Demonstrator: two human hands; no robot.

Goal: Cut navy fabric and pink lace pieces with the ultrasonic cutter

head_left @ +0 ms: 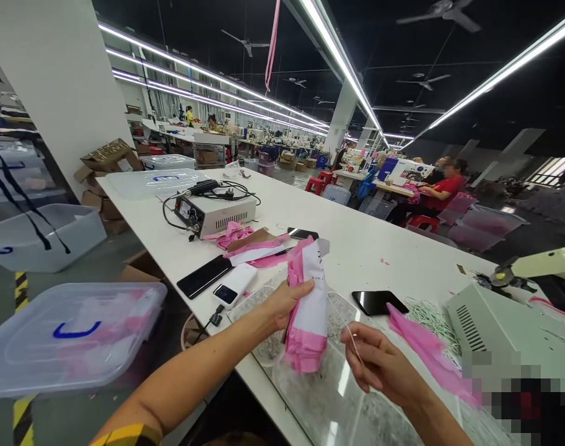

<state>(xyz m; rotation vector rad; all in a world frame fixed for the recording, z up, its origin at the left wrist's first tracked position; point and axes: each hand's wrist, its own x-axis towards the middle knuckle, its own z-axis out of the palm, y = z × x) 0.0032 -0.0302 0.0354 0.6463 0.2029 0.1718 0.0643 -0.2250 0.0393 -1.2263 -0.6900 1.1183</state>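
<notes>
My left hand [287, 303] grips a bundle of pink fabric pieces [305, 356] with a white paper [314, 310] on its face, held upright above the table. The thumb presses on the paper, which carries some dark marks. To the right of the bundle, my right hand [375, 356] pinches a thin white string [352, 341] between thumb and fingers. Beneath both hands lies a clear, scratched sheet [305, 396]. Close to my right hand are a pile of pale green and white strings [433, 316] and a strip of pink fabric [431, 359].
A grey box device [222, 210] with black cables stands at the back left. Phones [203, 275] [375, 302] and a white handheld device [235, 285] lie around the sheet. A pale green machine [491, 328] stands at right. A lidded plastic bin [78, 371] sits left; a person in red [445, 189] sits farther off.
</notes>
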